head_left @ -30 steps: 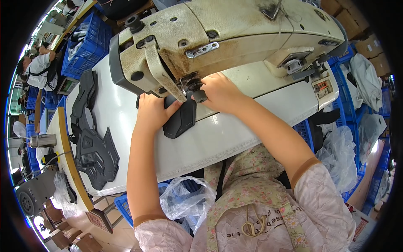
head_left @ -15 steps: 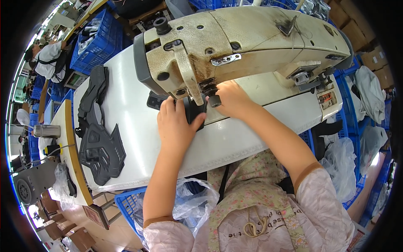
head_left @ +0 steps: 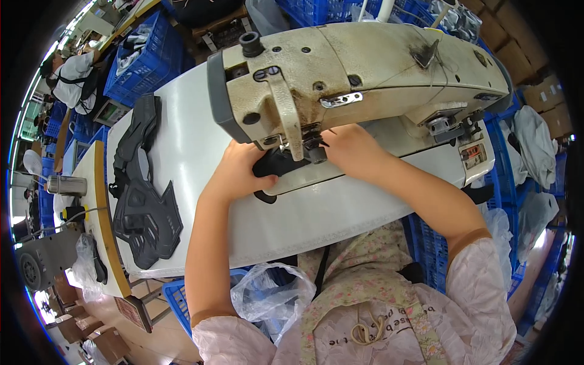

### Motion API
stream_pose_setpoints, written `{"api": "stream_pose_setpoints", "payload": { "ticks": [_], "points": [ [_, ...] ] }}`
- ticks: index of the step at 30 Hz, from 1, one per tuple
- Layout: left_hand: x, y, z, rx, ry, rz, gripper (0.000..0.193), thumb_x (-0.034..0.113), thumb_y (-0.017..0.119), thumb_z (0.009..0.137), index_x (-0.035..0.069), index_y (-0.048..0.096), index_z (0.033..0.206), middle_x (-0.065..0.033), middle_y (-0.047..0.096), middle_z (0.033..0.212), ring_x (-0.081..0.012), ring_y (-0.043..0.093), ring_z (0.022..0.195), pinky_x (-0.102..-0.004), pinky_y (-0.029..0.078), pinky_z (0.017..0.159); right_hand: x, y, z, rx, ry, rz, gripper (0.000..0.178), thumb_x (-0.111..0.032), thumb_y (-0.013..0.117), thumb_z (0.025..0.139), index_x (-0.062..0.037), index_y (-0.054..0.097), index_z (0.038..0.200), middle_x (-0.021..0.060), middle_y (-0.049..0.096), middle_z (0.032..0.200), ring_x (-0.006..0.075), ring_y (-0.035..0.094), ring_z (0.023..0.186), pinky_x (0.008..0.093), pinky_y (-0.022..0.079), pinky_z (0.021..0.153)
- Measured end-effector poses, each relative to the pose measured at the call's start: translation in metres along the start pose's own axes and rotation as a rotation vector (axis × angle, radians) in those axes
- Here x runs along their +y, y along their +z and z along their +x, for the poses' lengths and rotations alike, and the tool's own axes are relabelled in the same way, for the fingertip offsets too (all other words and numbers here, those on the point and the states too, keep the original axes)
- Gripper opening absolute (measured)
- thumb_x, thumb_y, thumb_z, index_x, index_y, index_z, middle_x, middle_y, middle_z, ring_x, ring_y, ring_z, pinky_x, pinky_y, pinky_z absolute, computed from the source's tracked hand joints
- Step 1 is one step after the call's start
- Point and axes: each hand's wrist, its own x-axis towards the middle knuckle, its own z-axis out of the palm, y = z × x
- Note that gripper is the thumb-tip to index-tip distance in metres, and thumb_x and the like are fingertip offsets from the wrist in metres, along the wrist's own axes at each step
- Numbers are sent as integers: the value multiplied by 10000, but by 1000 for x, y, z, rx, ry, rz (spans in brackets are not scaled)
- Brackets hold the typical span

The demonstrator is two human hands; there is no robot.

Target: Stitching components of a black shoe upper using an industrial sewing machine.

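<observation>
Left hand (head_left: pixel 232 173) since the earlier frame: sitting farther left of the needle area, with the gap to the right hand (head_left: pixel 356 153) widening.
Left grip: holding the thumb spread from the fingers and over the near side of the black piece (head_left: pixel 285 163); the fingertips are going out of sight under the machine, so I cannot tell how firmly they are pressing.
Right grip: reaching in behind the needle area, its fingertips hiding there; I cannot tell whether they are pinching anything.
Black piece: lying between the two hands, under the front end of the sewing machine (head_left: pixel 365 61), largely hiding behind it.
Dark rounded end (head_left: pixel 266 197): showing just below the left thumb; I cannot tell whether it is belonging to the same piece.
Worktop (head_left: pixel 194 115): carrying the machine, its white surface stretching out to the left.
Dark shaped parts (head_left: pixel 148 222): lying in a row along the worktop's left side, well apart from the hands.
Plastic bag (head_left: pixel 275 298): bunching up below the worktop's near edge.
Metal tin (head_left: pixel 67 185): standing farther left.
Blue crate (head_left: pixel 135 82): sitting beyond the worktop's far left corner.
Co-worker (head_left: pixel 78 85): appearing past that crate.
</observation>
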Motion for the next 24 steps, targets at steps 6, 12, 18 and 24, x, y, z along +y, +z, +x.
{"api": "stream_pose_setpoints", "payload": {
  "ticks": [6, 12, 18, 24],
  "points": [
    [2, 8, -7, 115, 41, 124, 511, 147, 717, 595, 62, 708, 1099, -121, 649, 1050, -351, 543, 1053, -427, 443, 917, -24, 4, -10, 299, -10, -101, 333, -139, 609, 798, -45, 645, 1115, 53, 572, 815, 236, 596, 777, 330, 492, 623],
    [6, 22, -9, 284, 132, 115, 423, 4, 597, 643, 16, 708, 1050, -127, 657, 1034, -352, 580, 988, -428, 449, 887, -55, -8, -13, 113, 31, -141, 326, -169, 636, 755, -56, 644, 1061, 80, 607, 808, 223, 605, 778, 310, 478, 598],
    [14, 41, -17, 311, 90, 187, 373, -90, 573, 737, 36, 718, 1057, -157, 650, 1116, -344, 580, 1115, -400, 460, 953, -55, -7, -14, 157, 77, -97, 240, -133, 643, 750, -24, 672, 961, 69, 592, 790, 212, 593, 755, 317, 462, 569],
    [10, 43, -20, 308, 70, 188, 364, -131, 563, 739, 47, 740, 1003, -158, 643, 1200, -332, 569, 1187, -368, 458, 984, -58, 2, -5, 194, 128, -97, 200, -126, 658, 742, -15, 685, 907, 61, 587, 785, 204, 585, 743, 314, 444, 553]
  ]
}}
